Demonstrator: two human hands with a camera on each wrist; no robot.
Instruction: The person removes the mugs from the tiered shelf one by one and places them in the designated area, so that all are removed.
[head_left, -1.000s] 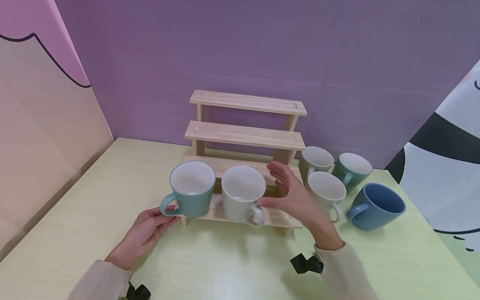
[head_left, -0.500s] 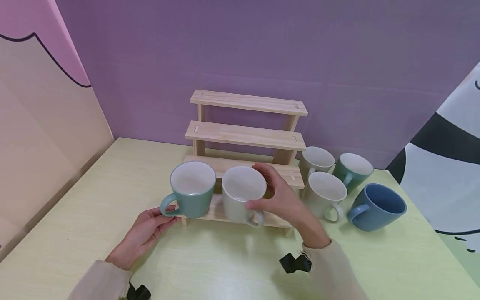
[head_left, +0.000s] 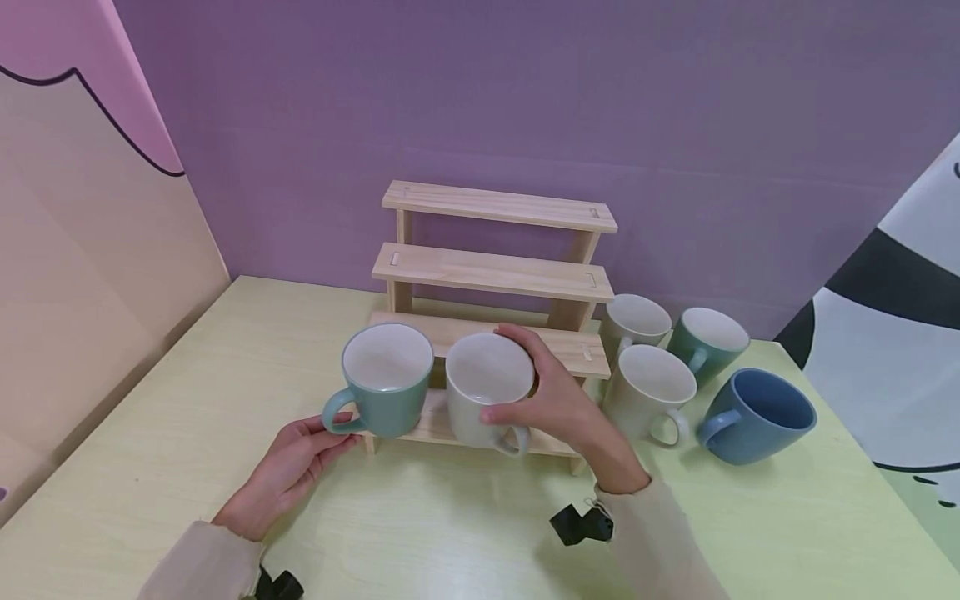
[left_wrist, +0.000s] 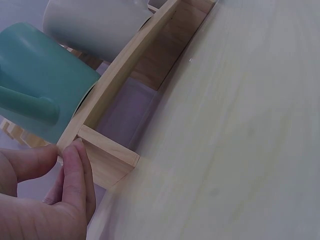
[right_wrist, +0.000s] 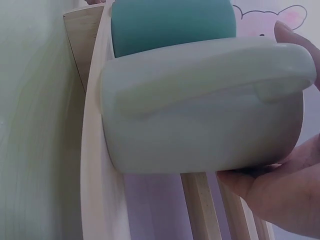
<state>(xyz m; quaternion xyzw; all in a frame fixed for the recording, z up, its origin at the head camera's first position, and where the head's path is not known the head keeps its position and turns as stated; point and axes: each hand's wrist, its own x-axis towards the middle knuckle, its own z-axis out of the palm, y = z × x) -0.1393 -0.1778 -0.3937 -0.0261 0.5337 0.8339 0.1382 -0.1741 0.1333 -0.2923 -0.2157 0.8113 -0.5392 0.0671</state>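
Note:
A tiered wooden shelf (head_left: 495, 271) stands on the table. On its lowest step sit a teal mug (head_left: 390, 400) at the left and a white mug (head_left: 472, 417) to the right of it, both upright. My left hand (head_left: 281, 479) pinches the left end of that lowest step between thumb and fingers, seen closely in the left wrist view, where the step's end (left_wrist: 107, 155) shows. My right hand (head_left: 562, 404) grips the white mug, thumb at the front near its handle (right_wrist: 200, 80) and fingers round the far right side. Part of those fingers is hidden behind the mug.
Right of the shelf stand several mugs: two white ones, a green one (head_left: 701, 337) and a blue one (head_left: 757, 412). A purple backdrop (head_left: 480, 92) rises behind the shelf. The pale table (head_left: 442, 533) extends in front.
My right hand has moved left from beside the white mug and closed its fingers round it. The left hand keeps its pinch on the step; both mugs stay in place.

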